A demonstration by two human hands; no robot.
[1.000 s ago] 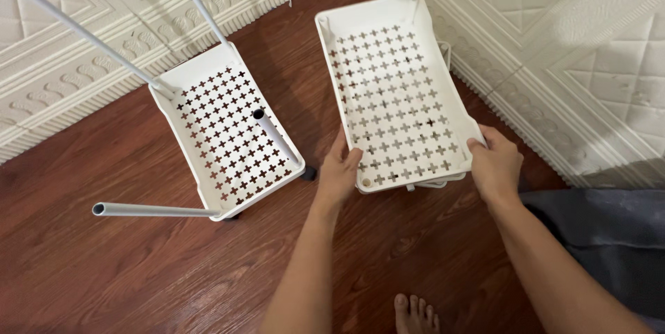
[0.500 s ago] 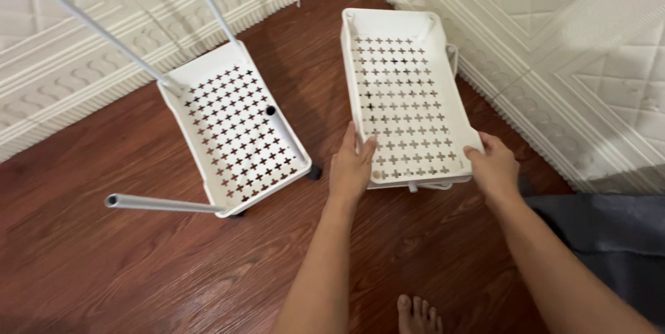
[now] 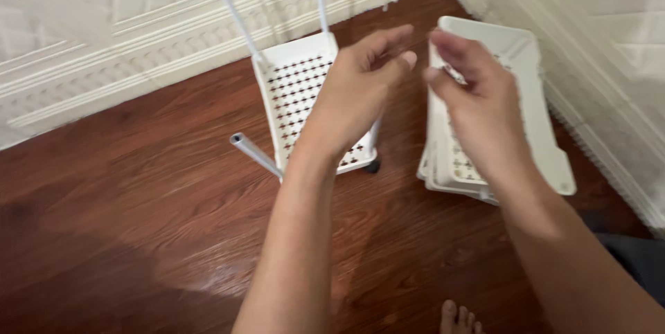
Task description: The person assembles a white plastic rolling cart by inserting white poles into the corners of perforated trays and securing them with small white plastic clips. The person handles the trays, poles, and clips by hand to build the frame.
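Both hands are raised in front of the person, above the floor and holding nothing: the left hand (image 3: pixel 357 85) has its fingers loosely curled, thumb and fingertips near each other but with nothing between them, and the right hand (image 3: pixel 471 92) is much the same, fingers bent and slightly spread, its fingertips close to those of the left. Below the right hand lies a stack of white perforated trays (image 3: pixel 533 112) flat on the floor, near the corner where the white panelled walls (image 3: pixel 104 43) meet. Below the left hand sits another white perforated tray (image 3: pixel 294 85) with grey metal poles (image 3: pixel 228 2) rising from its far corners and one pole (image 3: pixel 255 154) jutting from its near corner; a small black caster (image 3: pixel 373 166) shows at its edge. All of it rests on a dark reddish wooden floor (image 3: pixel 138 223), and the person's bare toes (image 3: pixel 458 319) show at the bottom edge
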